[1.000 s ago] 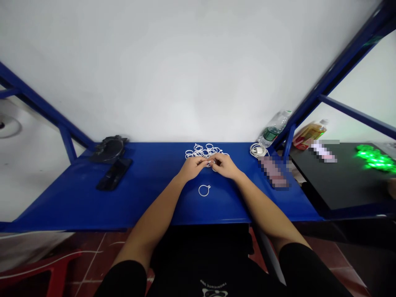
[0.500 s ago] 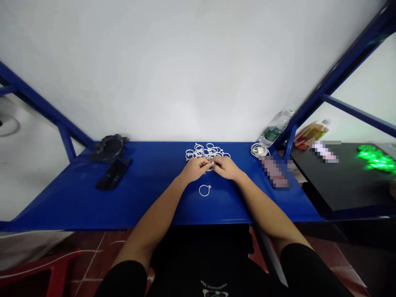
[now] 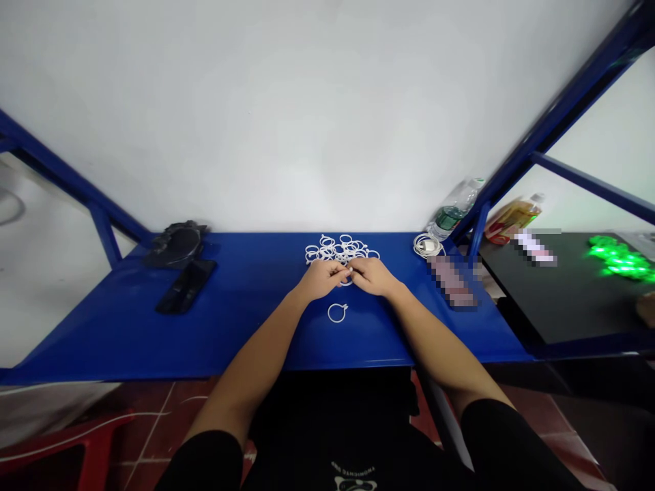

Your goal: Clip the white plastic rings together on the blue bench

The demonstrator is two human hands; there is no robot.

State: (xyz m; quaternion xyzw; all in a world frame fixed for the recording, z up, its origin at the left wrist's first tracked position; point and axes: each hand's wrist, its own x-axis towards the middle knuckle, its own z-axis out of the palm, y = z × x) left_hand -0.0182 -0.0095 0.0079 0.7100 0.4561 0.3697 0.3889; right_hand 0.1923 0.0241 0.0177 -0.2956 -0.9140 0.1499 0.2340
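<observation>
My left hand (image 3: 322, 278) and my right hand (image 3: 372, 275) meet fingertip to fingertip over the blue table (image 3: 245, 320). Between them they pinch a white plastic ring (image 3: 346, 282), whose lower curve shows below the fingers; the part at my fingertips is mostly covered. Just beyond my hands lies a loose pile of several white rings (image 3: 327, 243), some with small clip-like tabs. Nearer to me, a single white ring (image 3: 336, 314) rests flat, its forked tab pointing to the upper right.
On the left lie a dark phone-like slab (image 3: 187, 288) and a black plastic bundle (image 3: 179, 245). A coiled white cable with charger (image 3: 426, 247), a plastic bottle (image 3: 453, 215) and a blurred-out object (image 3: 454, 283) are on the right. Blue frame bars (image 3: 475, 235) rise at both sides.
The view has shifted very slightly. Both hands stay together on the ring, with hardly any visible movement of the fingers.
</observation>
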